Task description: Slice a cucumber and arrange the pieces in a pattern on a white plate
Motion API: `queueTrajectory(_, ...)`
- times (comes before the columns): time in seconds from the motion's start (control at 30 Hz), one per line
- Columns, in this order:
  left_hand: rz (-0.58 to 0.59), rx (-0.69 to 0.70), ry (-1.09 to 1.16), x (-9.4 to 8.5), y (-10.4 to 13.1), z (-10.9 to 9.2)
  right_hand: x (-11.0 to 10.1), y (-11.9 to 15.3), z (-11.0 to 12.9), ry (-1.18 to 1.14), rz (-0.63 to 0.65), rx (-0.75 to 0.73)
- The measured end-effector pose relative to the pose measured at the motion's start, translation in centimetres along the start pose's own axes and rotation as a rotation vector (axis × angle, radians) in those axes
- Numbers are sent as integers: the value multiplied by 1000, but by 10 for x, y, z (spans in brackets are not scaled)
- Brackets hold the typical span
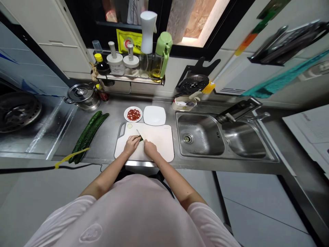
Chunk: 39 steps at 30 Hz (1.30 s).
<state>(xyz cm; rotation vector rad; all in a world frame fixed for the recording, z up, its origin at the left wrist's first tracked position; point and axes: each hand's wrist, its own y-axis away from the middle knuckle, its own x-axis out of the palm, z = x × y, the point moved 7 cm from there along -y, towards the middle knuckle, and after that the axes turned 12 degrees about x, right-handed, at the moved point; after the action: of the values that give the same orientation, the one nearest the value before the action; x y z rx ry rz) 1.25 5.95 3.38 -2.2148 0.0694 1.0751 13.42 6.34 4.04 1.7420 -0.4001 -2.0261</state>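
Note:
A white cutting board (159,137) with a grey rim and handle lies on the steel counter in front of me. Fingers of my left hand (131,144) are closed on a short dark-green piece of cucumber (141,138) near the board's middle. My right hand (150,149) is wrapped round the handle of a knife (139,132), its thin blade angled up and left against the cucumber piece. The handle itself is hidden in the fist. A pale round slice (130,126) rests by the board's upper left corner.
Two whole cucumbers (89,133) lie to the left, below a lidded steel pot (83,97). Behind the board stand a plate of chopped red bits (133,114) and a white square plate (154,115). A double sink (200,151) is at right; a condiment shelf (133,79) hangs above.

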Motion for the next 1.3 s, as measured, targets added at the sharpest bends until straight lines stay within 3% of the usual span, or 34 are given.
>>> queueTrajectory(0.3, -35, 16, -7, 0, 0, -1, 3, 11, -12, 21, 13, 20)
queueTrajectory(0.9, 3, 4, -3, 1, 1, 1, -6, -2, 4, -8, -1, -12)
queueTrajectory(1.3, 7, -27, 18, 0, 0, 1, -3, 13, -5, 24, 32, 26)
